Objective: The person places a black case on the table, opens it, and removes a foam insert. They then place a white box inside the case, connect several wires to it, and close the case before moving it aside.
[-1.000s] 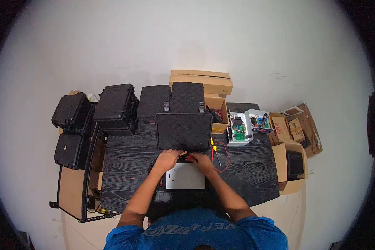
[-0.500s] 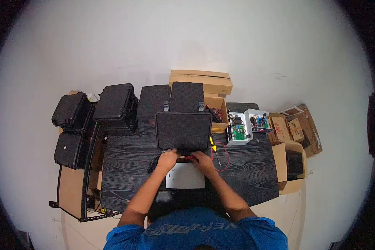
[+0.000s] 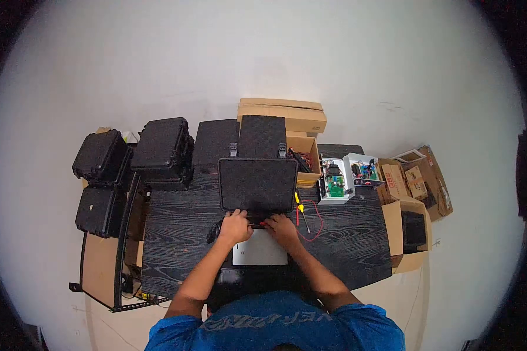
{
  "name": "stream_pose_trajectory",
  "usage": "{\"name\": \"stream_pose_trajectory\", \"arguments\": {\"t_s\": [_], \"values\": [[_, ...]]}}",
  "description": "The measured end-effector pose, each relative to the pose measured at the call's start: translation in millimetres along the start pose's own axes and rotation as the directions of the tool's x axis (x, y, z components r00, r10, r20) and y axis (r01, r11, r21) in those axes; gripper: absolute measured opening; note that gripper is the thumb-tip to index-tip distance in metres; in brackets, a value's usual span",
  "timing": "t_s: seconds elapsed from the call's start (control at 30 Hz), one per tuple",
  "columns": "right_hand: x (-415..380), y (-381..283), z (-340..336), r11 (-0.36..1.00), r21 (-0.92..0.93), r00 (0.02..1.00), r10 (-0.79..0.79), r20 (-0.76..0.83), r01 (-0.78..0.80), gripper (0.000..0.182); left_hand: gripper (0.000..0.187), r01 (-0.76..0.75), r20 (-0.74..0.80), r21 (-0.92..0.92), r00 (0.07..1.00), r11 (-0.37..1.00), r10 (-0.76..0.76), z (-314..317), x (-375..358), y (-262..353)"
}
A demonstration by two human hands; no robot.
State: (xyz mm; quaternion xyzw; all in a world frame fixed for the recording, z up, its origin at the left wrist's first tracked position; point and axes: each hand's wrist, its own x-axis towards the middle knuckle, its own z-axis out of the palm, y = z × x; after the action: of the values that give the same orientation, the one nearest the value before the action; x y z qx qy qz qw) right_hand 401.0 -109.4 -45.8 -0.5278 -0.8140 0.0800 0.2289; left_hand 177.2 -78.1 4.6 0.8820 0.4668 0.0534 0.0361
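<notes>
An open black hard case stands in front of me with its foam-lined lid (image 3: 257, 184) raised. In its near part lies a flat silver panel (image 3: 260, 250). My left hand (image 3: 236, 227) is at the panel's far left edge, fingers curled downward; what they hold, if anything, is hidden. At the far right edge, my right hand (image 3: 281, 229) has its fingers pinched on a small red piece (image 3: 264, 223), too small to name surely. A bundle of black cable (image 3: 214, 232) lies just left of my left hand.
Right of the case lie a yellow-and-black screwdriver (image 3: 301, 207) and a thin red wire (image 3: 321, 224). Farther back are a cardboard box of leads (image 3: 310, 146) and opened white housings with circuit boards (image 3: 336, 182). Stacked black cases (image 3: 161, 143) stand at left.
My left hand has turned slightly and moved a little, its fingers now more curled over the panel's far edge. My right hand has shifted slightly; the red piece remains at its fingertips.
</notes>
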Motion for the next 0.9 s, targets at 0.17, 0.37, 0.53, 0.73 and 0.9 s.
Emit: {"name": "stream_pose_trajectory", "arguments": {"t_s": [0.17, 0.37, 0.53, 0.73, 0.9], "values": [[2, -8, 1, 0.981, 0.032, 0.979, 0.186, 0.088, -0.189, 0.027, 0.022, -0.028, -0.237, -0.389, 0.969, 0.921, -0.071, 14, -17, -27], [6, -5, 9, 0.991, -0.06, 0.96, 0.127, 0.248, -0.116, 0.025, 0.035, -0.005, -0.322, -0.525, 0.927, 0.851, -0.193, 8, -53, -34], [25, -30, -4, 0.974, -0.129, 0.905, 0.22, 0.363, -0.185, 0.027, 0.062, 0.207, -0.395, -0.505, 0.807, 0.838, -0.438, 17, -55, -25], [33, -50, 25, 0.983, 0.139, 0.992, -0.12, -0.029, 0.123, 0.034, 0.074, 0.427, -0.199, -0.544, 0.771, 0.722, -0.605, 13, -62, -22], [48, -63, 42, 0.982, 0.07, 0.978, -0.185, 0.101, 0.178, 0.037, 0.063, 0.423, -0.108, -0.652, 0.77, 0.629, -0.629, 2, -62, -11]]}}
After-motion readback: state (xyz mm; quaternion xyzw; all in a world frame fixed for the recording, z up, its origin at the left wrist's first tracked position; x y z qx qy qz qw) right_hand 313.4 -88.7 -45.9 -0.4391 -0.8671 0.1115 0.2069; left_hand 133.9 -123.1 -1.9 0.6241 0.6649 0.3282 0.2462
